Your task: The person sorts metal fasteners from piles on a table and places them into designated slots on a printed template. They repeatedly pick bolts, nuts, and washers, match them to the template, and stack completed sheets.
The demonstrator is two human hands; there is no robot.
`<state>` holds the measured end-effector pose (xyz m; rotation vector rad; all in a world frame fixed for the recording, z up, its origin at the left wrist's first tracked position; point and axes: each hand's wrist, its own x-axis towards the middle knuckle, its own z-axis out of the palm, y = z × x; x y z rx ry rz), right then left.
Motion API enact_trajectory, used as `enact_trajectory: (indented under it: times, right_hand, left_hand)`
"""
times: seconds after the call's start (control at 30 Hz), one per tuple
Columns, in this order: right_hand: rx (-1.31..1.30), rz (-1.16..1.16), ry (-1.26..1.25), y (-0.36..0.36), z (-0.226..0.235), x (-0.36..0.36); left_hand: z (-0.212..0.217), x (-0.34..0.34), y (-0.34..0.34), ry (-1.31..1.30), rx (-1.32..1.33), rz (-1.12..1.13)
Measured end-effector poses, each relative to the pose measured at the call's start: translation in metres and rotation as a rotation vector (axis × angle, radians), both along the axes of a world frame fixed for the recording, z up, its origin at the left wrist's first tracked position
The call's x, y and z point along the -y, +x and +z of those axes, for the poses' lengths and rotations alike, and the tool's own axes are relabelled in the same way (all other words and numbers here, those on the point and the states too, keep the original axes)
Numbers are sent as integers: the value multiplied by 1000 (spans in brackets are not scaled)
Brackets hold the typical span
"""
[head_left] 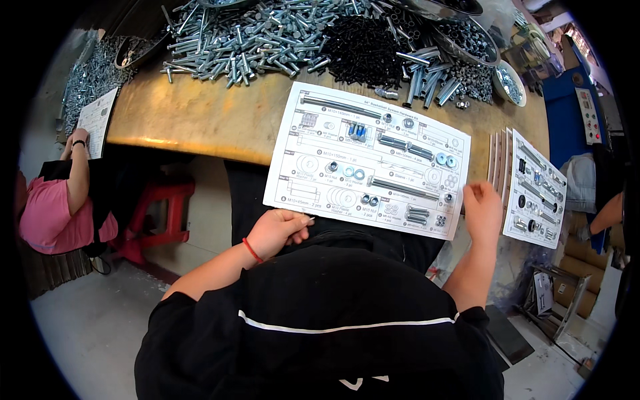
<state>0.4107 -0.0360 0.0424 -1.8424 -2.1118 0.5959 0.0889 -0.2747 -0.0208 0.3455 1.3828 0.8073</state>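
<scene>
A white printed hardware card [320, 143] lies in front of me over the table's near edge. Long bolts [403, 187], shorter bolts [417, 215], nuts [369, 199] and blue washers [446, 161] sit on parts of it, while other spots show only printed outlines. My left hand [283, 227], with a red band at the wrist, is closed at the card's lower left edge; a small shiny bit shows by its fingertips, too small to name. My right hand [481, 203] is closed beside the card's right edge, near a single nut [449, 198]. Whatever its curled fingers hold is hidden.
Piles of silver bolts [240, 43], black screws [363, 53] and metal sleeves [433, 83] cover the table's far side, beside bowls [509, 83] of small parts. More filled cards [537, 193] stand at right. A person in pink [57, 213] works at left near a red stool [167, 213].
</scene>
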Motion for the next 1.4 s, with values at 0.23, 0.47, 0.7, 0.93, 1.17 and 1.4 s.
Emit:
enact_trajectory:
  times: [0.23,0.47,0.7,0.93,1.17,1.4]
  right_hand:
    - [-208,472,85,-110,-24,-88]
    - [61,514,-43,-167,-31,-119]
    - [48,519,-7,-169,-37,-123]
    - [-93,495,68,-160,-31,-115]
    - [-210,616,-9,-111,8,-35]
    - [-68,673,-87,-60,-20,57]
  left_hand:
    - [20,25,-64,-88,-572,-320]
    - [16,30,-111,-239,-1221,-191]
    - [10,12,-126,192,-1291,349]
    - [16,-43,-127,427,-1379,370]
    - [-11,-85,-136,250,-1506,185]
    - [-18,-89,-133,179,-1525,170]
